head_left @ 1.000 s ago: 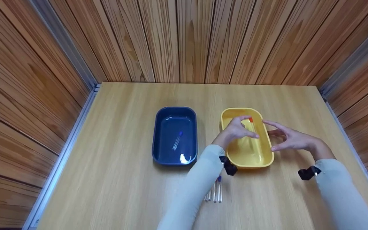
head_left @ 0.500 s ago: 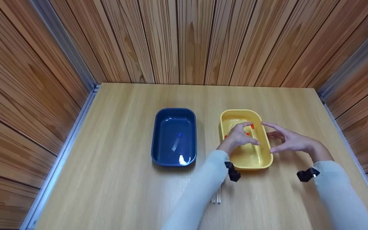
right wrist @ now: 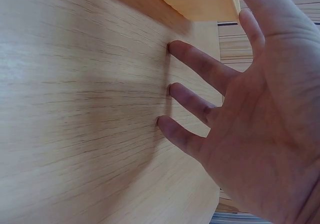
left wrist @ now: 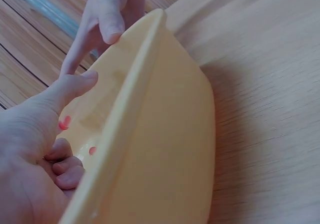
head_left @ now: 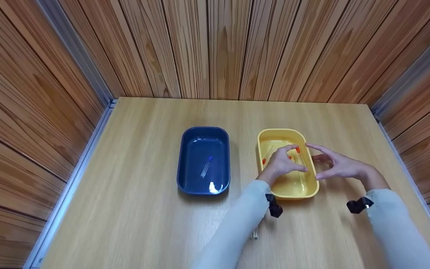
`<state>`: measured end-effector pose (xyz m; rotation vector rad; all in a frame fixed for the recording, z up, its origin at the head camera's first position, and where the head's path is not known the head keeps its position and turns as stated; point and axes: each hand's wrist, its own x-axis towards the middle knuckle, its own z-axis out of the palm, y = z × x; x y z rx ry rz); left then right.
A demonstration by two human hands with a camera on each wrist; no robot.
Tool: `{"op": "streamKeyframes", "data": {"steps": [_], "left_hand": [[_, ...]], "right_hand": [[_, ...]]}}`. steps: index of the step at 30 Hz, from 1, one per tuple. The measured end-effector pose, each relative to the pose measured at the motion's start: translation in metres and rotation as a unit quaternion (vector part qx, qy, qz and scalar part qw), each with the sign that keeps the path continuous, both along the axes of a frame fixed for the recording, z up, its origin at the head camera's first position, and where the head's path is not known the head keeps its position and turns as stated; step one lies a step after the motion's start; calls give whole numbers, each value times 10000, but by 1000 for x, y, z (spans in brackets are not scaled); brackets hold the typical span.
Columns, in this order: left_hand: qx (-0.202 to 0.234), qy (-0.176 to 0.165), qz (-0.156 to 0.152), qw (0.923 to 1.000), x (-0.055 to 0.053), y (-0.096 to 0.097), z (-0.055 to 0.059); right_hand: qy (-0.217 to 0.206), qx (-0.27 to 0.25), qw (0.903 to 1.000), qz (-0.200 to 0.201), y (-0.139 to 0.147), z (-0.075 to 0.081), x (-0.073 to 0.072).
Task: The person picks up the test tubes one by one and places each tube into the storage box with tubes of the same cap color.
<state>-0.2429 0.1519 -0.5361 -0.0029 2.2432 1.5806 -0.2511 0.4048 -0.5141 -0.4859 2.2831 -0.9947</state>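
In the head view my left hand [head_left: 284, 162] reaches over the yellow tray [head_left: 314, 185]. Its index fingertip is at the red cap [head_left: 298, 150] of a small clear test tube, and the thumb is toward the other end; the clear body hardly shows. The left wrist view has this red cap [left wrist: 65, 122] beside my fingers, beneath the thumb. Other red caps [head_left: 290, 158] lie lower in the tray. My right hand [head_left: 340, 164] stands at the tray's right side, thumb and index touching its rim. In the right wrist view three fingertips [right wrist: 177, 48] of it rest on the table.
Left of the yellow tray stands a blue tray [head_left: 185, 160], with blue-capped tubes [head_left: 207, 166] inside. Tube ends [head_left: 255, 234] show on the table beside my left forearm, which covers the rest. Wood-panelled walls [head_left: 226, 48] surround the table [head_left: 144, 157].
My left hand has moved a little right and toward me, the red cap moving with it. Other red caps have come into sight, and the forearm now covers more table tubes. My right hand stays put.
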Motion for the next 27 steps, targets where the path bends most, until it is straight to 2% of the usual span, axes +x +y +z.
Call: {"op": "streamKeyframes", "data": {"steps": [3, 9, 27], "left_hand": [[58, 50, -83, 9999, 1, 0, -2], [-119, 182, -230, 9995, 1, -1, 0], [120, -60, -231, 9996, 1, 0, -3]], "right_hand": [[15, -21, 10000, 17, 0, 0, 0], [-82, -71, 9999, -13, 0, 1, -1], [-105, -131, 9999, 24, 1, 1, -1]]}}
